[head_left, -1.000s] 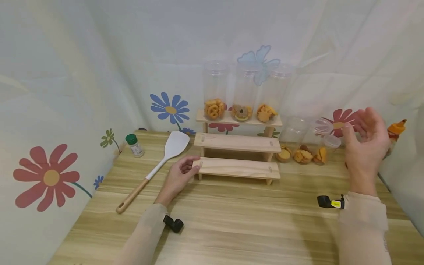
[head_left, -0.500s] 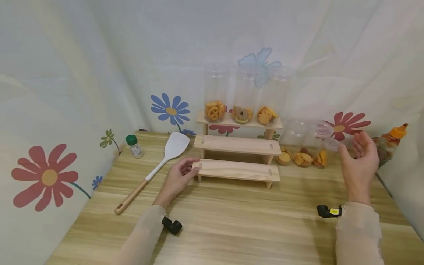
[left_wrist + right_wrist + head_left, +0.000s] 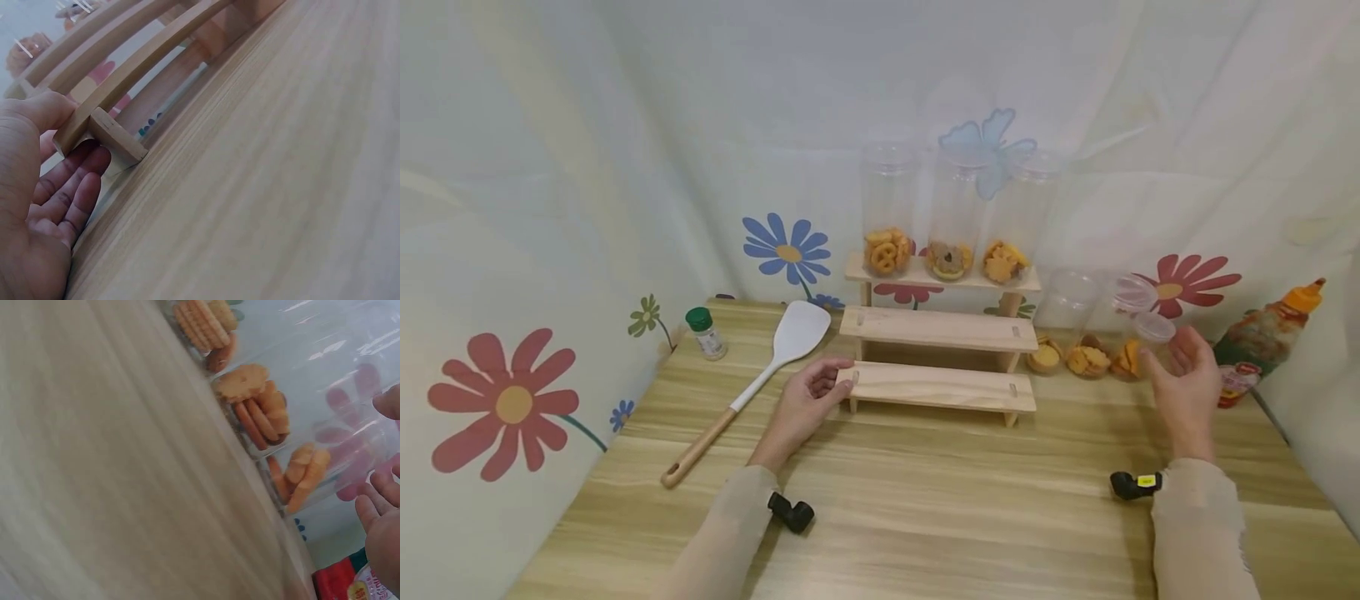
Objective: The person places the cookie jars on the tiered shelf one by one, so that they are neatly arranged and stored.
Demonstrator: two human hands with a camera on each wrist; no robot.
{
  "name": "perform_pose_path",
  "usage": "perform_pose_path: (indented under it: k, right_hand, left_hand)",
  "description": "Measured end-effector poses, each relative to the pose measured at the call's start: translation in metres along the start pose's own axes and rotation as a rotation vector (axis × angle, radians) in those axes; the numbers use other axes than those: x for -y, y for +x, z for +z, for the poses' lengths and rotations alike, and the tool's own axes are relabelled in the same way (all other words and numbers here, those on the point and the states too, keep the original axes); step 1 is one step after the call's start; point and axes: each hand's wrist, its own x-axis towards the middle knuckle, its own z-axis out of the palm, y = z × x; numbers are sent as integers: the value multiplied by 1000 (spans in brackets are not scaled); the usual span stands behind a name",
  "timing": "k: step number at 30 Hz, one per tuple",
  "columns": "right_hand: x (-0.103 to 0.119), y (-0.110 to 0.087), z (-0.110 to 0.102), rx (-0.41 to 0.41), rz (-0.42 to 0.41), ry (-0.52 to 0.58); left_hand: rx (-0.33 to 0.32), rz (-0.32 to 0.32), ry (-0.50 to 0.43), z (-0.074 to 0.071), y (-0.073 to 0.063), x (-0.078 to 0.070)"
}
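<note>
My left hand (image 3: 805,408) grips the left end of the lowest step of a three-tier wooden rack (image 3: 936,385). In the left wrist view, the thumb lies on top of that step and the fingers curl beneath it. My right hand (image 3: 1187,387) is at the rightmost clear jar (image 3: 1127,358) on the table, thumb and fingers spread apart beside its upper part; contact cannot be made out. Two more clear jars with biscuits stand beside it, a middle jar (image 3: 1087,357) and a left jar (image 3: 1045,354). In the right wrist view, biscuits (image 3: 306,475) lie at the jar's bottom.
On the rack's top tier stand three tall jars: one with ring snacks (image 3: 887,250), a middle jar (image 3: 949,257) and a right jar (image 3: 1004,260). A sauce bottle (image 3: 1262,342) is right of my right hand. A white spatula (image 3: 801,329) and green-capped shaker (image 3: 706,333) are at left.
My right hand has come down and leftward from the sauce bottle to the rightmost table jar, uncovering the bottle. The left hand keeps its grip on the rack, which has not moved.
</note>
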Motion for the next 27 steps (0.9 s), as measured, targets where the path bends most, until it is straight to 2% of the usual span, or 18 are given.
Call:
perform_pose_path:
  k: [4,19,27]
  right_hand:
    - [-8,1,0,22,17,-52]
    - [-10,5,14,58,51,-76]
    - [-17,5,12,63,51,-111]
  left_hand:
    - [6,-8,-8,3,-1,0]
    - [-1,-3,-17,-3,3,4]
    - [9,-17,-12,0,1,4]
